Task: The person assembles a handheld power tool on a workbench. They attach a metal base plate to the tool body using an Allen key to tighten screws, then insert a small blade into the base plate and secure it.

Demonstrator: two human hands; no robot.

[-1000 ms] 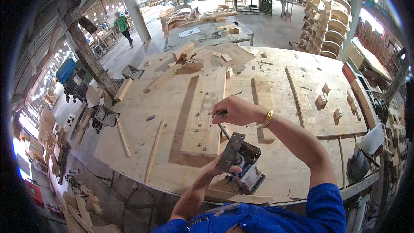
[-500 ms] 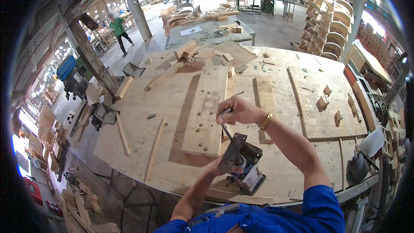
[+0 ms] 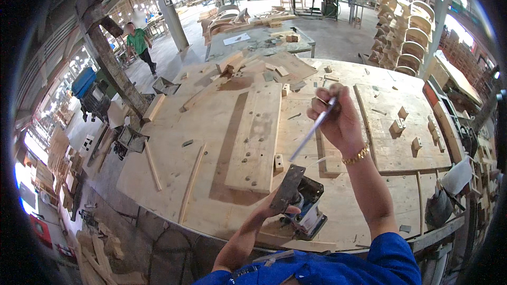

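My left hand (image 3: 272, 207) is wrapped round what looks like a trim router (image 3: 308, 216), near the front edge of the workbench. It has a dark, square metal base, a blue and silver body and a flat dark plate (image 3: 290, 186) with holes standing up beside the base. The far fingers of this hand are partly hidden behind the plate. Raised above the bench, my right hand (image 3: 338, 119) grips a long thin metal bar (image 3: 311, 138). The bar slants down toward the router, its lower tip apart from the plate. Motion blurs the bar slightly.
A thick wooden board (image 3: 256, 137) with holes lies left of my right hand. A wide panel (image 3: 404, 126) carries small wooden blocks (image 3: 397, 125) on the right. Offcuts (image 3: 232, 63) pile at the back. Beyond the bench's far left, a person in green (image 3: 138, 42) walks.
My right hand has risen away from the router toward the upper right, drawing the bar off the plate. My left hand keeps its hold, with the plate turned more into view. The person has come nearer.
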